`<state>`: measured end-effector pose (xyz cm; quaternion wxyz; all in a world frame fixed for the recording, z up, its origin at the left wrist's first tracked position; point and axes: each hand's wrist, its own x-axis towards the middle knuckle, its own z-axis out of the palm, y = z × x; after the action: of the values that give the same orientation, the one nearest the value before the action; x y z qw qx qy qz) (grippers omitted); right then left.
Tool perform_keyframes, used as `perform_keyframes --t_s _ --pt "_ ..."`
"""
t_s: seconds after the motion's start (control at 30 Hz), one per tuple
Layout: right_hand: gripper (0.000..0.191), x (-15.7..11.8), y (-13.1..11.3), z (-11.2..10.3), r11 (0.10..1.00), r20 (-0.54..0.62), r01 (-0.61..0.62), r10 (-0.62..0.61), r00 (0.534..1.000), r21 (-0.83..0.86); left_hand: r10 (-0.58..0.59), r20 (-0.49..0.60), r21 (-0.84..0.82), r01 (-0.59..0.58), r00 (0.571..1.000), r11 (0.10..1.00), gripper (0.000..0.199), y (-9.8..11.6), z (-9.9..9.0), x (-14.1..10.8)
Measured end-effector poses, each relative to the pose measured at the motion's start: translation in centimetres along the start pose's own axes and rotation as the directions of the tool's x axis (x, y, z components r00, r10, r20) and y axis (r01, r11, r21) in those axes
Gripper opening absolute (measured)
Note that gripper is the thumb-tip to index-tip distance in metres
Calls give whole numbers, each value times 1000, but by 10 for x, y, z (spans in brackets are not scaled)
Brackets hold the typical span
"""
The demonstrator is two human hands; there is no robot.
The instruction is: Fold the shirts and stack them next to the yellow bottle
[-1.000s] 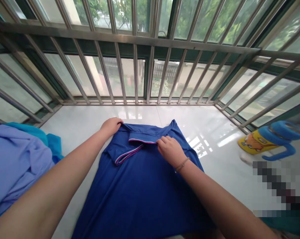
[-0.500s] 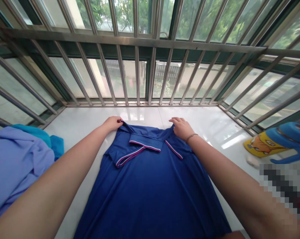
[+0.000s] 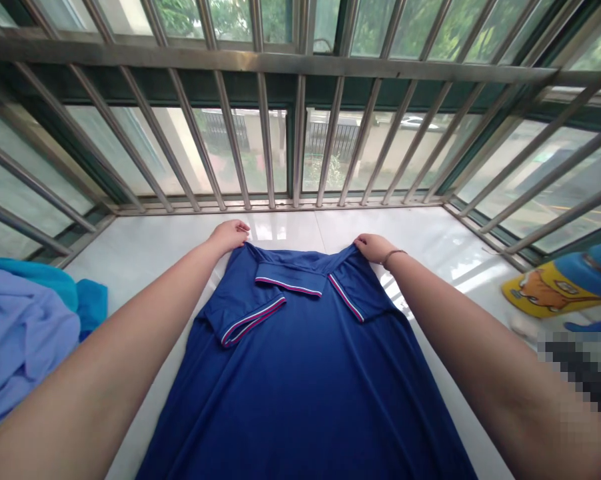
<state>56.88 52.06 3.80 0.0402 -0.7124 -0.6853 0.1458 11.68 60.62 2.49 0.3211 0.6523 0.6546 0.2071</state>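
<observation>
A dark blue polo shirt [image 3: 300, 373] with red-and-white striped trim lies flat on a glossy white sill, collar end away from me. Both sleeves are folded inward over the body. My left hand [image 3: 229, 235] grips the shirt's far left corner at the shoulder. At the far right shoulder corner my right hand [image 3: 374, 247], with a thin bracelet on the wrist, pinches the cloth. Both forearms run along the shirt's sides.
Metal window bars [image 3: 275, 133] enclose the white sill [image 3: 145, 247] at the back and on both sides. A pile of lilac and teal clothes [image 3: 25, 333] lies at the left. A yellow and blue bottle [image 3: 560, 287] lies on its side at the right.
My right hand left the collar, moved out to the shirt's far right corner and closed on it; the right sleeve now lies folded inward. The left hand kept its hold.
</observation>
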Motion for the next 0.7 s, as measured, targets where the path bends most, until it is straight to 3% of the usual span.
perform_keyframes --t_s 0.1,0.2,0.3,0.4,0.53,0.7 --pt "45 -4 7 -3 996 37 50 -52 998 68 201 173 228 -238 964 944 52 -3 -13 -4" --pt "47 -7 10 -8 991 77 94 -102 992 101 299 381 455 -459 875 763 54 -7 -25 -4" --pt "34 -7 10 -10 996 46 64 -67 997 59 255 396 508 -442 882 740 39 -8 -33 1" --pt "28 -2 9 -7 999 -47 -52 51 998 -12 240 335 570 -399 911 718 28 -10 -35 8" --pt "27 3 6 0 983 -123 -173 165 979 -59 232 233 627 -328 945 706 28 -14 -33 14" --pt "26 3 0 -1 980 -160 -181 166 973 -83 227 213 636 -311 950 706 29 -17 -30 13"
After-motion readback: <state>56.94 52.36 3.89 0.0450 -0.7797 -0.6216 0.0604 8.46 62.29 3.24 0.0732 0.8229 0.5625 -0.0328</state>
